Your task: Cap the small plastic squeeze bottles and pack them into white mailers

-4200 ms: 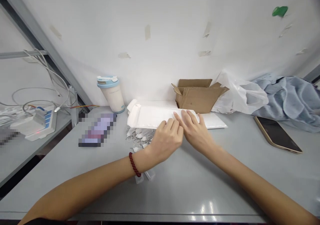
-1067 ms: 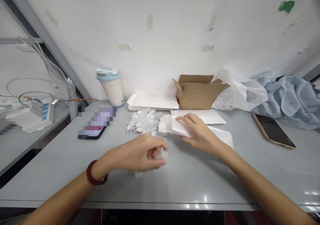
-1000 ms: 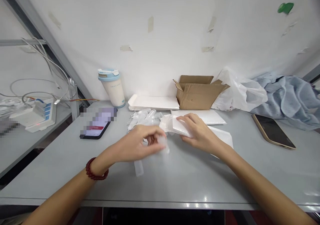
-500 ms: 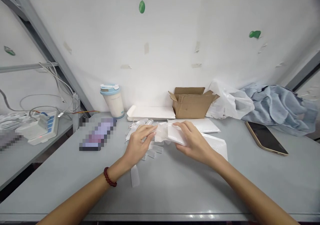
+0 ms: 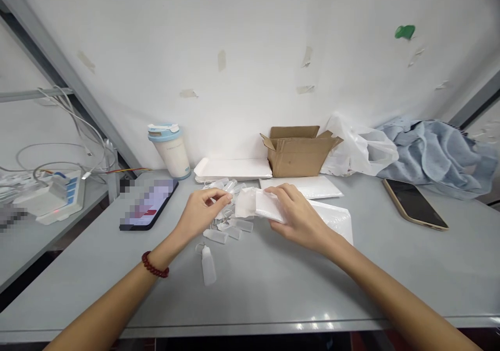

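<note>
A white bubble mailer [image 5: 269, 205] is gripped in my right hand [image 5: 299, 218], its thin translucent flap [image 5: 245, 202] pointing left. My left hand [image 5: 203, 208] is closed in a pinch just left of the flap, apart from it; whatever it holds, if anything, is too small to make out. Below and behind the left fingers lie several small translucent plastic squeeze bottles [image 5: 230, 230] in a loose pile. One bottle [image 5: 208, 266] lies separately nearer the front. Another white bubble mailer [image 5: 336, 220] rests beneath my right wrist, partly covered by it.
Along the wall stand a lidded cup [image 5: 172, 153], a stack of white envelopes [image 5: 234, 169], an open cardboard box [image 5: 300, 157], a white plastic bag [image 5: 357, 150] and blue cloth [image 5: 437, 153]. A flat mailer [image 5: 304, 186] lies before the box. Phones lie left [image 5: 150, 205] and right [image 5: 416, 205].
My left hand has moved left, off the mailer's flap, uncovering more of the bottles. My right hand still holds the mailer. The view has shifted slightly.
</note>
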### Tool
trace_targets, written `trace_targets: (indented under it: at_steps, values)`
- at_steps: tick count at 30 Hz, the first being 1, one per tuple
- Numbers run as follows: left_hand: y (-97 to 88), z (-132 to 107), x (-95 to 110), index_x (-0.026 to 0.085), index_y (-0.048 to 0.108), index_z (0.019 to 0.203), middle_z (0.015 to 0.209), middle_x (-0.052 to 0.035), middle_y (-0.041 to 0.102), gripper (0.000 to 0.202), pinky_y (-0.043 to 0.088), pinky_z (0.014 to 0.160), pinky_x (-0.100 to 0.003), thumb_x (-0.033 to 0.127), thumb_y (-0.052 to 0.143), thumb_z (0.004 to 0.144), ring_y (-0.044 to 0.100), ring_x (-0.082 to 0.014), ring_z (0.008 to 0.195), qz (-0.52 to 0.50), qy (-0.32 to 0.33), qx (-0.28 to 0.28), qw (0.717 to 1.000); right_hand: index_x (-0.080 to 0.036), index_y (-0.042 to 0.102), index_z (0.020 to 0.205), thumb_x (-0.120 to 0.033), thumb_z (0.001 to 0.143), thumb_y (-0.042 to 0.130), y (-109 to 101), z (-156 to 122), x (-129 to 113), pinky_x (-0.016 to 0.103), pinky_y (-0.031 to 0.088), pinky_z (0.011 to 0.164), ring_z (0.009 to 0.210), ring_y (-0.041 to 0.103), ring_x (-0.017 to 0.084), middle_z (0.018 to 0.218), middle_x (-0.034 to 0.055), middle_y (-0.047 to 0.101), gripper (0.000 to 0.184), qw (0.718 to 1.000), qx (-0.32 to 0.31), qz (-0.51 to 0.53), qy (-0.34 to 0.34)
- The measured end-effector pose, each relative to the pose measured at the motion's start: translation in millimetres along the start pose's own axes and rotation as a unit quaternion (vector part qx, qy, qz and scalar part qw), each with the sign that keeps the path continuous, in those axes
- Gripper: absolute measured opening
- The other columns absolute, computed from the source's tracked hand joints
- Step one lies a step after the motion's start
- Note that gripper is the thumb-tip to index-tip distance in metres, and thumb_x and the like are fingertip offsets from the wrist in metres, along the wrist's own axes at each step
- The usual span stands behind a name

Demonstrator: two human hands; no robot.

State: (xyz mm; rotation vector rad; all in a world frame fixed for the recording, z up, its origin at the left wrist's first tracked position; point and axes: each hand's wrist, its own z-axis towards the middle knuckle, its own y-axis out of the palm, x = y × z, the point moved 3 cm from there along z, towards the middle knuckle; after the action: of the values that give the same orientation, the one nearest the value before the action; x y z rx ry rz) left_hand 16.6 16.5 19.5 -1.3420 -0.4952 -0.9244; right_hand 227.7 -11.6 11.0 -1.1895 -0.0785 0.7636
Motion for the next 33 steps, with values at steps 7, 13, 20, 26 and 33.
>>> trace_targets:
  at_steps: [7,13,20,26,33]
  values:
    - [23.4,-12,3,0.015,0.05,0.053,0.045,0.0047,0.034,0.051,0.024,0.043,-0.021,0.049,0.038,0.088,0.03,-0.0069,0.043,0.008,0.037,-0.173,0.984,-0.018,0.042,0.12,-0.013,0.068,0.055,2,-2,-8,0.043,0.044,0.078,0.097,0.047,0.029,0.107,0.013,0.051,0.054,1.0,-0.016,-0.002,-0.018]
    - [-16.7,-13,20,0.017,0.065,0.067,0.049,0.0026,0.051,0.039,0.039,0.053,-0.02,0.042,0.043,0.088,0.047,-0.01,0.049,0.025,0.058,-0.165,0.984,-0.02,0.041,0.121,-0.014,0.07,0.055,-3,-2,-6,0.042,0.044,0.078,0.096,0.048,0.028,0.106,0.0122,0.05,0.053,1.0,0.002,0.0,-0.029]
    - [-20.4,-50,5,0.021,0.066,0.1,0.05,0.0034,0.058,0.037,0.041,0.051,-0.021,0.012,0.051,0.067,0.056,-0.0154,0.055,0.175,-0.002,-0.494,0.852,-0.022,0.04,0.121,-0.015,0.072,0.055,-9,-1,9,0.044,0.044,0.083,0.1,0.048,0.028,0.109,0.0118,0.049,0.052,0.999,0.021,-0.024,-0.002]
    - [-5.7,-60,3,0.022,0.067,0.092,0.073,-0.0028,0.064,0.043,0.04,0.055,-0.024,0.007,0.046,0.058,0.059,-0.0214,0.072,0.278,0.052,-0.426,0.86,-0.022,0.04,0.121,-0.017,0.075,0.055,-5,0,7,0.044,0.044,0.082,0.1,0.048,0.028,0.108,0.0111,0.049,0.049,1.0,-0.006,-0.028,0.005]
    - [-22.8,-54,-6,0.026,0.062,0.104,0.07,-0.0011,0.062,0.052,0.039,0.057,-0.024,0.006,0.045,0.059,0.057,-0.0225,0.079,0.287,0.023,-0.375,0.881,-0.024,0.04,0.121,-0.019,0.076,0.055,-3,0,7,0.043,0.044,0.082,0.1,0.048,0.027,0.108,0.01,0.049,0.048,1.0,-0.002,-0.018,0.0]
